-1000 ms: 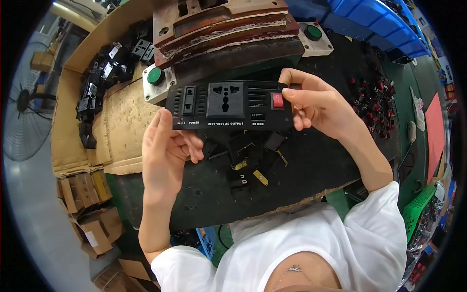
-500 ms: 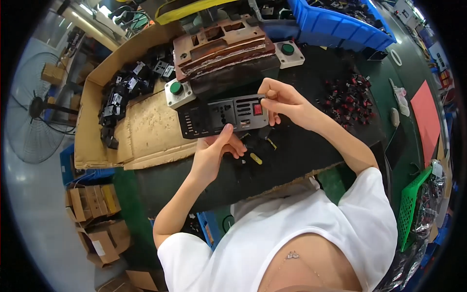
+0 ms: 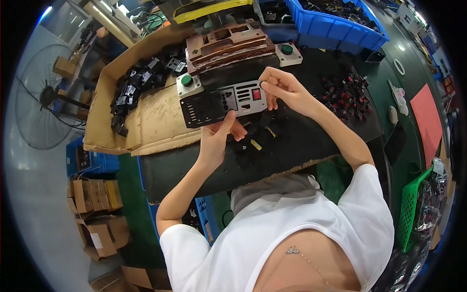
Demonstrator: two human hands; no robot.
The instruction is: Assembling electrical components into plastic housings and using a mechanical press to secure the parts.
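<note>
A flat panel (image 3: 209, 107), black on its left part and silver-grey toward the right, is held up between my hands over the dark bench. It has slots, socket openings and a red rocker switch (image 3: 256, 94) at its right end. My left hand (image 3: 217, 137) grips the lower edge, thumb on the front face and fingers behind. At the upper right corner, my right hand (image 3: 287, 92) pinches the panel between thumb and fingers. Below it on the bench lies a small yellow piece (image 3: 256, 144) among dark bits. What the fingers behind the panel touch is hidden.
Beyond the panel stands a brown block fixture (image 3: 228, 44), with green push buttons (image 3: 187, 81) (image 3: 287, 49) on either side. A cardboard tray (image 3: 160, 114) of black parts is at left. Red-and-black switches (image 3: 345, 97) are heaped at right, below a blue bin (image 3: 340, 27).
The panel's right part now looks brighter, and the panel is tilted a little differently. Both hands keep their hold on it. The whole view has shifted slightly.
</note>
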